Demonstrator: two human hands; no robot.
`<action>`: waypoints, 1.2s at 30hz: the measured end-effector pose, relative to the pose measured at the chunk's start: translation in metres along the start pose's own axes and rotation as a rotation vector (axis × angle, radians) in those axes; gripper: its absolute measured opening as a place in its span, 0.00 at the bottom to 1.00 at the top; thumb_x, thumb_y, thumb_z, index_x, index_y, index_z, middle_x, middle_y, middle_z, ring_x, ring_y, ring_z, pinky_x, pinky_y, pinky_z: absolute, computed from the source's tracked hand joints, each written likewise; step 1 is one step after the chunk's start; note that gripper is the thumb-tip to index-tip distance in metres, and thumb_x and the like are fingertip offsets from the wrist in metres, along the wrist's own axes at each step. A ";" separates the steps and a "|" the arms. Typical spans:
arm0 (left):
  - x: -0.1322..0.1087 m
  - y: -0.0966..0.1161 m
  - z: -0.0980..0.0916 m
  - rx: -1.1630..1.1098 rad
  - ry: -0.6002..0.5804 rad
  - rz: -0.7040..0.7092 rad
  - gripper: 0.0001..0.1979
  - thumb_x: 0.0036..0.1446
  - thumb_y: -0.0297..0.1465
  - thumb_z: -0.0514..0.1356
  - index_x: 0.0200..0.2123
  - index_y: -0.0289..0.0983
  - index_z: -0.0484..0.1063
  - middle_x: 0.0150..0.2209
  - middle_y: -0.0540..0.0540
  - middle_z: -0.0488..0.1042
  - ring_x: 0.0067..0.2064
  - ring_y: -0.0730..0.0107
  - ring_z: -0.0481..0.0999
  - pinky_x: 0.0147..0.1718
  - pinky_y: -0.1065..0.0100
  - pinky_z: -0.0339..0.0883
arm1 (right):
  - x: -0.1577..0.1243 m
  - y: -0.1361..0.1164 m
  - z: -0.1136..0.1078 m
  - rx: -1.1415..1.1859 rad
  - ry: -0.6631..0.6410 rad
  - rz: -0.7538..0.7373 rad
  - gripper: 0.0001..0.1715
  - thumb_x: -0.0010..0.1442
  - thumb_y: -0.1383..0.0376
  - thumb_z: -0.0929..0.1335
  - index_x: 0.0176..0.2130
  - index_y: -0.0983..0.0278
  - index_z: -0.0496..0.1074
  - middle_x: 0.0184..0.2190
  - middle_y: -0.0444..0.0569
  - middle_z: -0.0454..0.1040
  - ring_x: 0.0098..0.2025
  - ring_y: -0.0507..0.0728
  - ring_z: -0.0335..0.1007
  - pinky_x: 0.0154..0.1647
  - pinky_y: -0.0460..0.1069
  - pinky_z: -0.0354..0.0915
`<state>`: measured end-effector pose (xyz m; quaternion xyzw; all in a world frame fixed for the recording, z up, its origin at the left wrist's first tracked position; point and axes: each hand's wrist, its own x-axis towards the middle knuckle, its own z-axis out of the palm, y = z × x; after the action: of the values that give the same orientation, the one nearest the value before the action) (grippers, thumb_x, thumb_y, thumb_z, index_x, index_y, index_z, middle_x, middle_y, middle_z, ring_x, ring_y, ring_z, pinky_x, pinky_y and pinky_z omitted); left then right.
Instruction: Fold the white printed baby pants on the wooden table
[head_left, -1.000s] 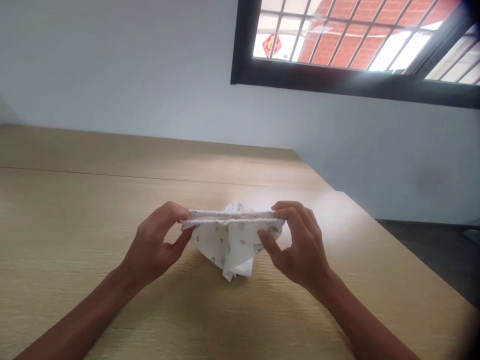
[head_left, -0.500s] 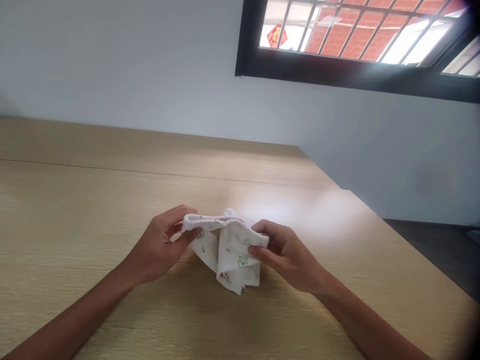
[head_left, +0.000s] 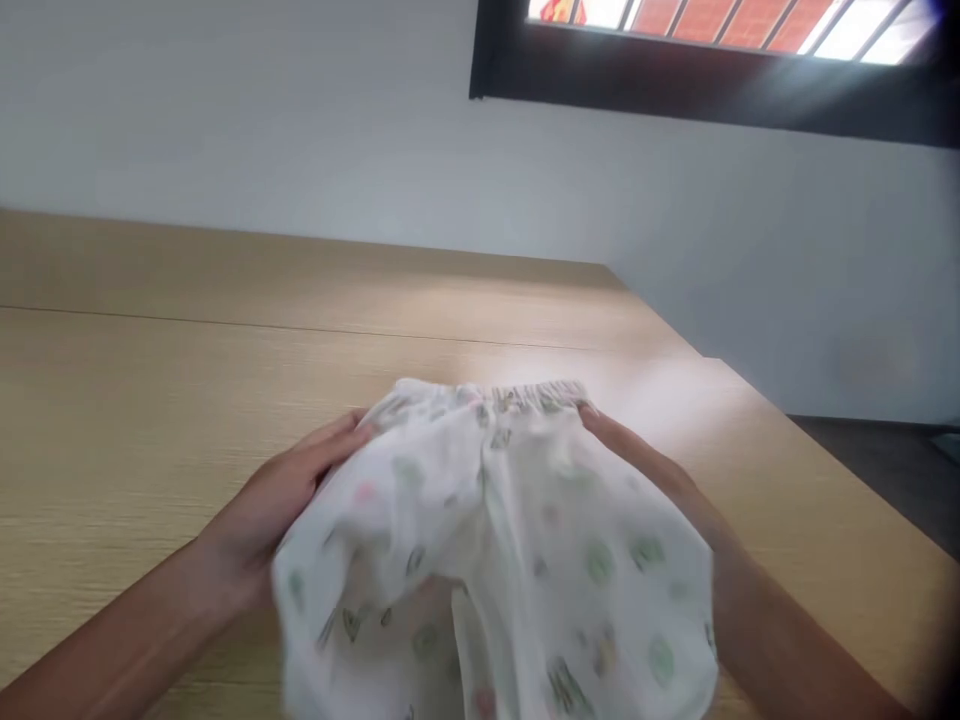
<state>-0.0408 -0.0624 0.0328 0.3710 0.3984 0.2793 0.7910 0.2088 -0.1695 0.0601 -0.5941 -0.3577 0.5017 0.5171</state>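
A small pair of white cloth shorts (head_left: 510, 530) with little printed figures and a gathered waistband hangs spread between my hands, blurred by motion, over the wooden table (head_left: 150, 400). My left hand (head_left: 277, 500) grips the left end of the waistband, with most of its fingers under the cloth. At the right end is my right hand (head_left: 637, 455); only part of it shows past the fabric. The legs of the shorts fall toward me and cover my right wrist.
The light wooden table has a seam (head_left: 225, 325) running across it and ends at the right (head_left: 862, 500), where a dark floor (head_left: 885, 470) begins. A pale wall (head_left: 300, 120) stands behind, with a dark-framed window (head_left: 712, 70) at the upper right.
The shorts were bunched small between my pinching fingers. Now they are flung open and spread wide toward me, and my hands have moved apart along the waistband. The view has tilted down.
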 end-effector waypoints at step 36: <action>0.038 0.041 -0.060 1.449 0.344 0.943 0.07 0.56 0.35 0.61 0.30 0.38 0.73 0.47 0.46 0.74 0.50 0.58 0.72 0.53 0.57 0.65 | 0.054 0.031 -0.058 -1.504 0.169 -0.333 0.28 0.66 0.51 0.59 0.57 0.63 0.68 0.59 0.54 0.69 0.60 0.71 0.59 0.52 0.67 0.67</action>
<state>-0.0772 0.0107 0.0258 0.8601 0.3965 0.3073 0.0928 0.2747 -0.1396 0.0159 -0.7601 -0.6461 -0.0076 0.0687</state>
